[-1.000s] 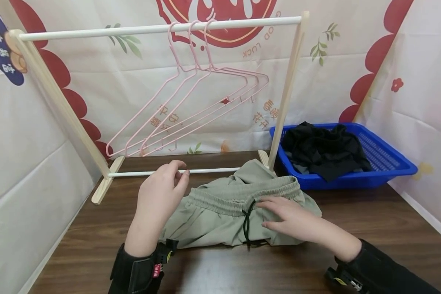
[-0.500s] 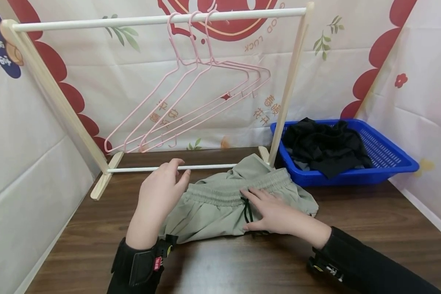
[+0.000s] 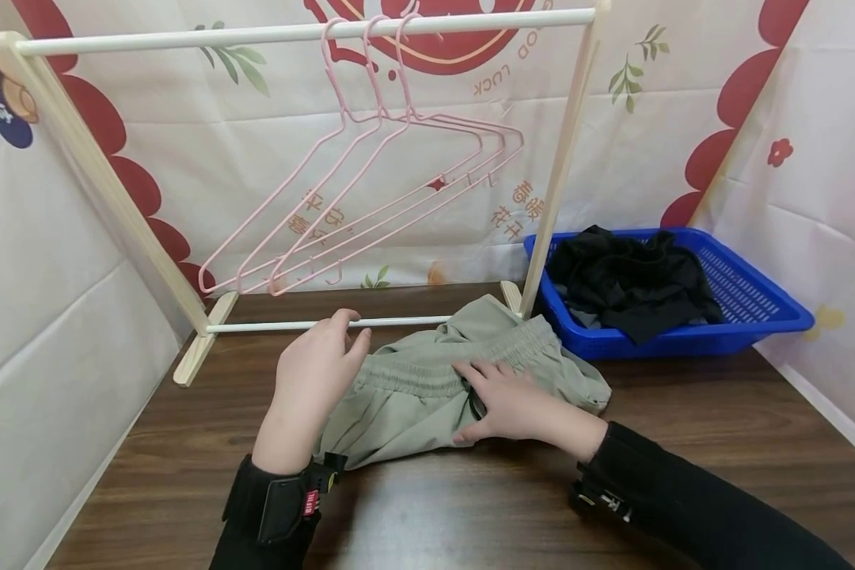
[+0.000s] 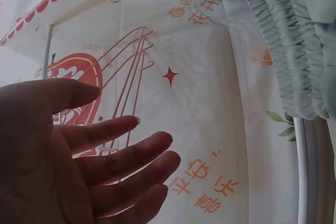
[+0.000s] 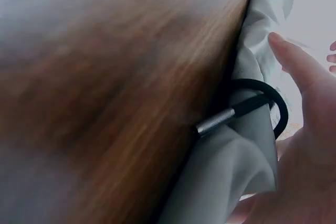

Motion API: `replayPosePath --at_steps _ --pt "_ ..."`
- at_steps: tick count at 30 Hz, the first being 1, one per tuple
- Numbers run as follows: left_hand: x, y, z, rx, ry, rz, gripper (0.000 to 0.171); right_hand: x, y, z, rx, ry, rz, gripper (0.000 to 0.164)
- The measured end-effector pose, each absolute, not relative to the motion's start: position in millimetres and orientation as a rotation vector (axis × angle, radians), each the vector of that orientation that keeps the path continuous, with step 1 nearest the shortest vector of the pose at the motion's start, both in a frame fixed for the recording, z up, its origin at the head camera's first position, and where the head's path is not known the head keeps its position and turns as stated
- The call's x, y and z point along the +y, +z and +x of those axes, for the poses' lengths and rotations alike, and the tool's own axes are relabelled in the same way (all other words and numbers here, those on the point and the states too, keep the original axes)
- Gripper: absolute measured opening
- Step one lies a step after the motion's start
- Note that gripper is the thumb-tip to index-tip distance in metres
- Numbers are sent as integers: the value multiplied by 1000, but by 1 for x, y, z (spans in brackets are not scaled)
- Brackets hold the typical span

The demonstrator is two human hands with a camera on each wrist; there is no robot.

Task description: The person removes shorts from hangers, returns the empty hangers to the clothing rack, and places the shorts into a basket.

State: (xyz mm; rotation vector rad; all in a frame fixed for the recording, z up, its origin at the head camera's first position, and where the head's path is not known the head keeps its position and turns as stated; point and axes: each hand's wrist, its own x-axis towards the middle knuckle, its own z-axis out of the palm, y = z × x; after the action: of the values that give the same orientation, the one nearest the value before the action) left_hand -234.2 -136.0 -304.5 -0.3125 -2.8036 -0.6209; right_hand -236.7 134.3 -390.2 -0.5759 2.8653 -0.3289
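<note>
Bunched on the table lie sage-green pants (image 3: 399, 423) with a gathered elastic waistband (image 3: 406, 378). My right hand (image 3: 516, 404) rests on their front, fingers spread, partly covering the black drawstring (image 3: 476, 405). In the right wrist view, the drawstring's metal tip (image 5: 215, 123) hangs beside the thumb side of that hand. My left hand (image 3: 319, 368) is raised at the left end of the waistband, fingers loosely bent. The left wrist view shows that hand (image 4: 100, 156) with its fingers apart and nothing in them; the waistband (image 4: 283, 45) is off to its right.
Behind the pants stands a clothes rack with a white top rail (image 3: 185, 39) and a low crossbar (image 3: 271, 326). On the rail hang three pink hangers (image 3: 356, 178). A blue basket (image 3: 762, 317) holding black clothing (image 3: 630, 277) stands at the right.
My right hand has moved left across the pants and settled over the drawstring. The right side of the pants has shifted slightly left. My left hand has barely moved.
</note>
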Motion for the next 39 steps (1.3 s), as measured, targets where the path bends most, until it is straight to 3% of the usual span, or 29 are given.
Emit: replayPosePath --at_steps 10,28,39 --pt "-137 -307 -238 -2822 -606 -308 39 119 -395 -247 2869 -180 -542 110" --pt "-138 -307 -240 -2843 -589 -293 37 118 -385 -277 2856 -51 -560 63" --pt "-137 -307 -240 -2867 -600 -285 38 125 -393 -286 2992 61 -684 52"
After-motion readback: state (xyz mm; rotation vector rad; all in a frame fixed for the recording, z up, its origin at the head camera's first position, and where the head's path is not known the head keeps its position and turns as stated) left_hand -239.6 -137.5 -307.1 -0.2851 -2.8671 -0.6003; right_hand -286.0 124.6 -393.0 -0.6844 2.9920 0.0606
